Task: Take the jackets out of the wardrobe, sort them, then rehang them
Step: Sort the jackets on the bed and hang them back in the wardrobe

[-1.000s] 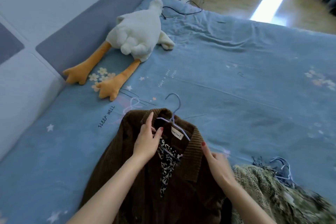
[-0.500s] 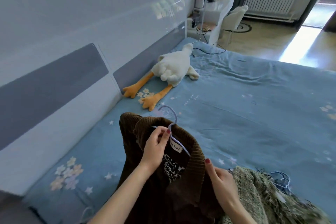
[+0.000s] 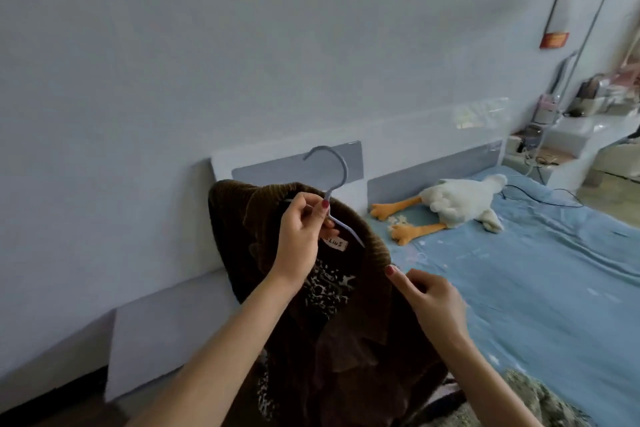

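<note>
A brown corduroy jacket (image 3: 349, 340) with a leopard-print lining hangs on a pale blue hanger (image 3: 334, 177), lifted up in front of me. My left hand (image 3: 301, 236) grips the hanger at the base of its hook, just above the collar label. My right hand (image 3: 427, 298) pinches the jacket's right shoulder below the collar. A second, green tweed jacket (image 3: 540, 402) lies on the bed at the lower right, partly out of view.
The blue bed sheet (image 3: 540, 288) spreads to the right, with a white plush goose (image 3: 460, 204) lying near the white-and-grey headboard (image 3: 408, 152). A white bedside table (image 3: 568, 135) with small items and cables stands at the far right. A plain wall fills the left.
The jacket has risen off the bed, held up on its hanger. My view has swung up and left toward the wall and headboard. My right hand has moved up to the jacket's shoulder.
</note>
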